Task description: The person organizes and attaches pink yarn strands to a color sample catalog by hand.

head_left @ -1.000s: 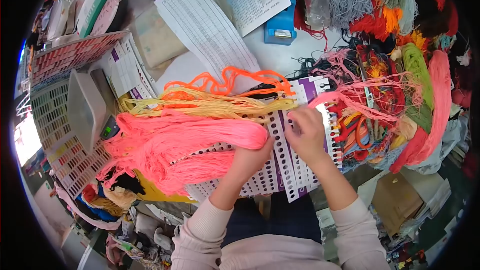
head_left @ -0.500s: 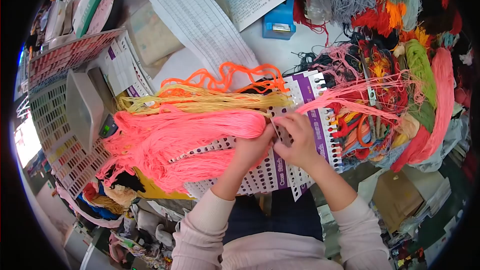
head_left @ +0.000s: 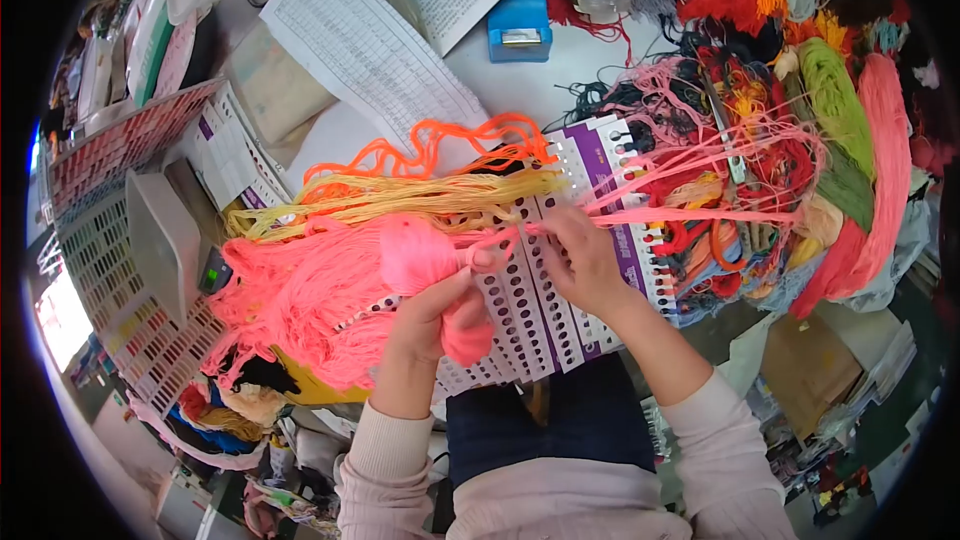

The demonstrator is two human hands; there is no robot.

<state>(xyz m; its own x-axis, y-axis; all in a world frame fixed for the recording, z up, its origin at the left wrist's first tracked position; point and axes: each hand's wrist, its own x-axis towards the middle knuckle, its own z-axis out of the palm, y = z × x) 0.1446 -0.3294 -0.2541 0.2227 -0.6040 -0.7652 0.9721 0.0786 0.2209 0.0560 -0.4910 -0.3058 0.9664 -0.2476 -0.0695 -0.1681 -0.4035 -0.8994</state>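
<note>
My left hand [head_left: 432,312] is closed round a thick skein of bright pink embroidery thread [head_left: 418,252], with its thumb on top and a bulge of thread below the fingers. A pink strand leads rightward from the thumb to my right hand [head_left: 585,258], whose fingertips pinch it. Both hands are over white punched thread cards [head_left: 515,315] with purple bands. Other pink strands pass behind the right fingers toward the thread pile. Yellow thread [head_left: 400,202] and orange thread [head_left: 430,145] hang from the cards beyond my hands.
At the right lies a tangled heap of coloured threads with scissors [head_left: 722,130] on it. Green skeins [head_left: 840,95] and a long pink skein [head_left: 885,160] edge it. Farther back are a printed sheet [head_left: 370,50] and a blue tool [head_left: 520,15]. A plastic basket [head_left: 100,210] stands left.
My hands have come apart from their meeting point at the cards. My left hand has moved left and now grips the skein, bunching it. The view has shifted slightly.
</note>
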